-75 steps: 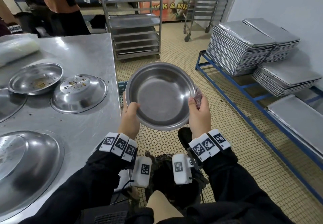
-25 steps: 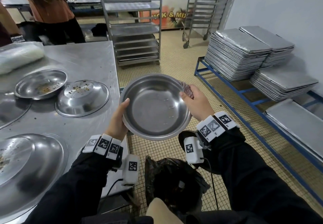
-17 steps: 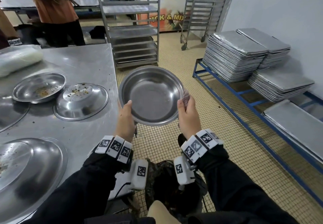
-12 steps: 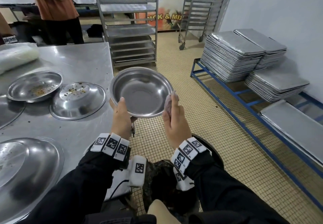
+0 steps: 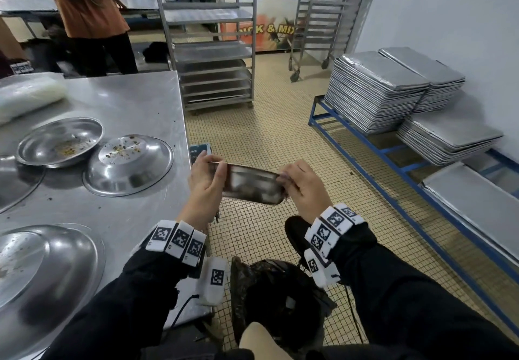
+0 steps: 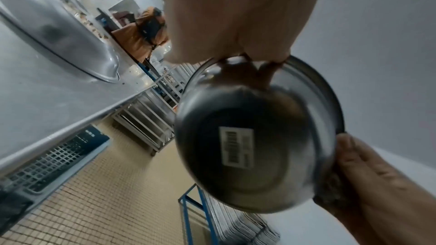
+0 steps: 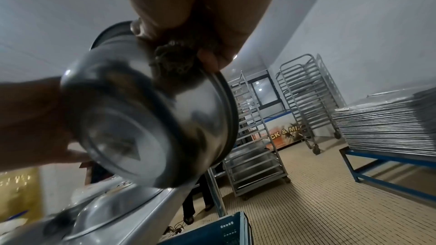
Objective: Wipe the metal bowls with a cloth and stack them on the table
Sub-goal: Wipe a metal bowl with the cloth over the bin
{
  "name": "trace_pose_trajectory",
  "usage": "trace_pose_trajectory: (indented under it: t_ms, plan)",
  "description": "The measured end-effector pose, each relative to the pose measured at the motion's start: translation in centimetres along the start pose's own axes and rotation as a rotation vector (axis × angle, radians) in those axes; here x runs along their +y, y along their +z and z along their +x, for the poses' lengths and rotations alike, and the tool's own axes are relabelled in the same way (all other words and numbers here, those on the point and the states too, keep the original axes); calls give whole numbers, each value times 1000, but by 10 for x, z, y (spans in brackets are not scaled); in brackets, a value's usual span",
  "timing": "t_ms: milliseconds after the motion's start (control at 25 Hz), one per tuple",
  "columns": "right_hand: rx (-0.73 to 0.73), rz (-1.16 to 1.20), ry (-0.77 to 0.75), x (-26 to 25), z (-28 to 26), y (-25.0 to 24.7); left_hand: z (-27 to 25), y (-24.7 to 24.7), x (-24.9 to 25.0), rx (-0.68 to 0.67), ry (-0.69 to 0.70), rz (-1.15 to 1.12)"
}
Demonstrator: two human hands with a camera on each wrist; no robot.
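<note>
Now | bowl (image 5: 252, 187) empty, both hands gripping | table bowl (image 5: 60, 141) holds crumbs

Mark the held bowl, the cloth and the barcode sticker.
held bowl (image 5: 252, 188): head view, outer wall.
cloth (image 7: 175, 59): right wrist view, bunched part against the bowl.
barcode sticker (image 6: 237, 147): left wrist view, middle of the label on the bowl's underside.

The cloth (image 7: 174, 57) is mostly hidden between right-hand fingers and blurred bowl (image 5: 252, 187).
</note>
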State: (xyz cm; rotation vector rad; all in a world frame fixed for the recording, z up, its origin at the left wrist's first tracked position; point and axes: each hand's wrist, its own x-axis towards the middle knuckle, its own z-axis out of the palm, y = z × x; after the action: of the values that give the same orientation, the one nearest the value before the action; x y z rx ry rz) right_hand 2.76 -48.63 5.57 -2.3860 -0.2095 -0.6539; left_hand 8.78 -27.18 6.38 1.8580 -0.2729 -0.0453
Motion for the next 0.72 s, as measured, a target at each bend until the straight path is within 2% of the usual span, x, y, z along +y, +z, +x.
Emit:
trace_pose_trajectory:
  t_ms: [120,200,280,360,400,600,640,720]
  plan:
    - [-24,14,35,5,7,-7,1,-5,0,-21,121,84]
    - [-9,11,50,21,7,-3,1,-4,2,-46,144,141]
    - [120,74,180,40,5,5,1,-2,2,-61,97,193]
    - [218,48,382,52,1,12,2,3,-2,-64,29,135]
    - [230,32,430,54,-3,14,1,7,-4,-54,-3,87]
    - [172,163,432,16,-29,27,-3,35,-4,-9,-196,-170]
    - [131,147,398,7,-36,34,-1,37,-3,13,-239,-212]
    - [19,79,215,-7,-49,48,5,39,-2,56,-280,-279]
